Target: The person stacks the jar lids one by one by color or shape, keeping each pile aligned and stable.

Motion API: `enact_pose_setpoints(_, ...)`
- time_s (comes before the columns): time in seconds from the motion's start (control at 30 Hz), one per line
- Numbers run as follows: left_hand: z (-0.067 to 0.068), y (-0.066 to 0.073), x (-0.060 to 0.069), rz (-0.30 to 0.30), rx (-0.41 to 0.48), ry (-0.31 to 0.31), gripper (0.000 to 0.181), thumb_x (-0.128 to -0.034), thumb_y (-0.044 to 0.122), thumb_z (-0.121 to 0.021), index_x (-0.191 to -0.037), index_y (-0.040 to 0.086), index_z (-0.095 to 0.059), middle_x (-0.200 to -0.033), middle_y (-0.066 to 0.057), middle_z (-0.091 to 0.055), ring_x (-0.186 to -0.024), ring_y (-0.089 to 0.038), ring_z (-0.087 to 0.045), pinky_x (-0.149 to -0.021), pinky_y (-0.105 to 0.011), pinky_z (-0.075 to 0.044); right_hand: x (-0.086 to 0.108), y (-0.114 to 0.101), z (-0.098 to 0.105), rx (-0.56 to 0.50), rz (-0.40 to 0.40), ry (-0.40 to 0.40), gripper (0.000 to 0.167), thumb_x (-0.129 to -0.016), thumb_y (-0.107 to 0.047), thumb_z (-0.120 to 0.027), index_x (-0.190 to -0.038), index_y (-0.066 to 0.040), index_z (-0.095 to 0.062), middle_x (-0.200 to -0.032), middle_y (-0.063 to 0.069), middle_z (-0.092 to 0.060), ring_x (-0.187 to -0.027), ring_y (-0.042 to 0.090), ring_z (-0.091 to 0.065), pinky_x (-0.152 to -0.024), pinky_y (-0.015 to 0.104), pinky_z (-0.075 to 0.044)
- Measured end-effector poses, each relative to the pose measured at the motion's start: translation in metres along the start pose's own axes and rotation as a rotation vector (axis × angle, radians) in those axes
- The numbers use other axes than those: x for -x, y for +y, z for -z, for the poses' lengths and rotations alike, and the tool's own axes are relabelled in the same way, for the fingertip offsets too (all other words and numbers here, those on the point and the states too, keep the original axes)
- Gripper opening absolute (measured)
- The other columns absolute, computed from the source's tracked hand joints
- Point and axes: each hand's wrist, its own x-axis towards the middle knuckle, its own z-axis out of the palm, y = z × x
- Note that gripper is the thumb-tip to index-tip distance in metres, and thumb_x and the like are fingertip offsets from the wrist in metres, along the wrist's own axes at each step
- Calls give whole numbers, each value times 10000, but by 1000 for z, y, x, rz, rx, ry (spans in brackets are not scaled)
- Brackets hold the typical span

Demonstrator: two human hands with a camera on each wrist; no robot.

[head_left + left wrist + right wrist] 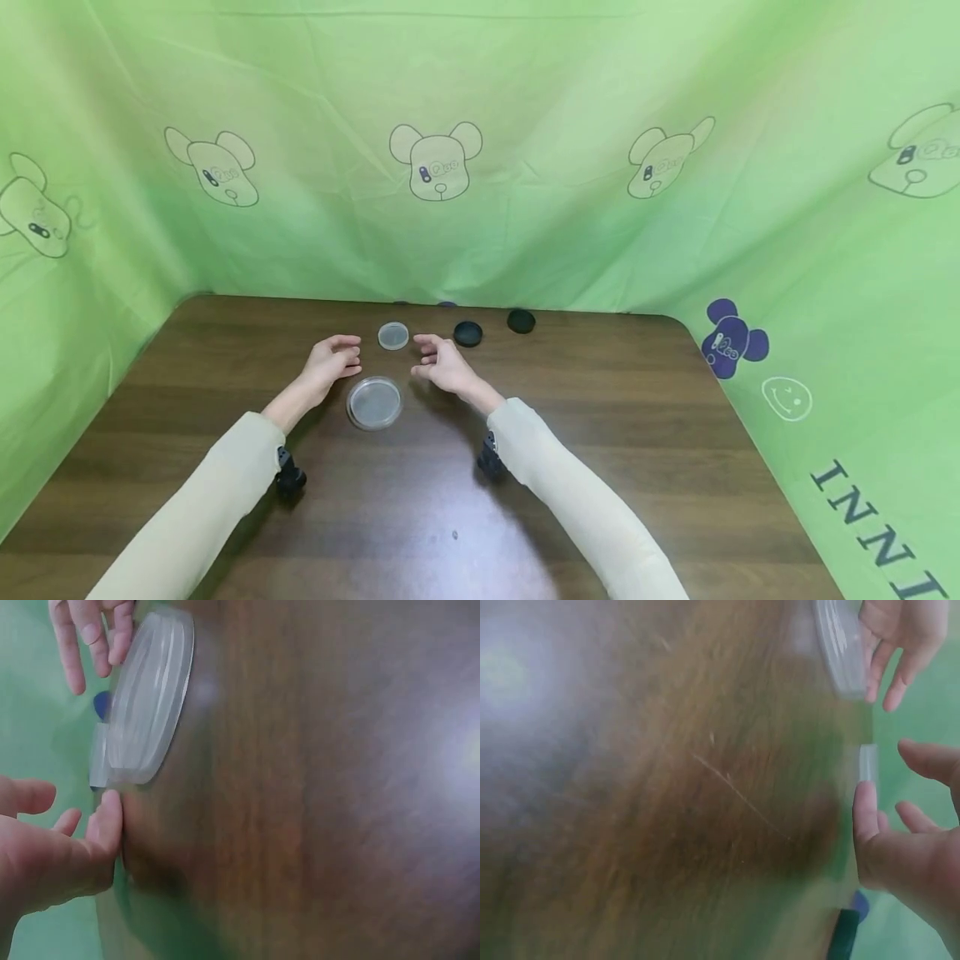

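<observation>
One large clear dish [375, 403] is noted on the table [615, 400], between the forearms, just nearer than the fingertips. The left hand [332, 363] and right hand [447, 365] are held palms facing, fingers parted, loosely bent. Beyond, one small clear dish [393, 336] and two black discs [468, 334] are counted. "INNI" is read on the green cloth [555, 242].

The wooden table [637, 417] bears two clear dishes [374, 403], two black discs [468, 334]
</observation>
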Motion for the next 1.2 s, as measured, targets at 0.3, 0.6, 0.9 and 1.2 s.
enact_pose_setpoints(0.3, -13, 11, -25, 35, -60, -32, 412, -1011, 22, -396, -1404, -100, -378, -1244, -228, -486, -831, -134, -545, -788, -247, -536, -23, 3, -4, -313, -81, -26, 442, -935, 155, -377, -1377, 145, -385, -1189, 306, -424, -1009, 347, -538, -925, 372, -497)
enact_pose_setpoints(0.6, -28, 23, -40, 70, -89, 26, 404, -993, 42, -406, -1377, -76, -442, -1029, -126, -532, -816, -105, -513, -723, -207, -528, -126, 116, -5, -507, -120, -15, 341, -983, -200, -538, -1271, -17, -555, -1134, 136, -539, -926, 193, -612, -789, 317, -552)
enact_pose_setpoints(0.9, -33, 28, -49, 80, -158, 44, 406, -988, 74, -399, -1343, -115, -453, -1028, -138, -496, -812, -135, -488, -708, -198, -531, -192, 181, -17, -488, -189, -22, 453, -986, -268, -547, -1347, 2, -500, -1161, 151, -529, -985, 247, -595, -818, 355, -546)
enact_pose_setpoints(1.2, -35, 26, -49, 89, -168, 54, 378, -987, 95, -444, -1303, -105, -501, -1098, -149, -548, -754, -101, -564, -670, -183, -530, -136, 94, -17, -444, -191, -16, 341, -1002, -170, -505, -1255, 51, -559, -973, 113, -560, -862, 169, -562, -822, 308, -534)
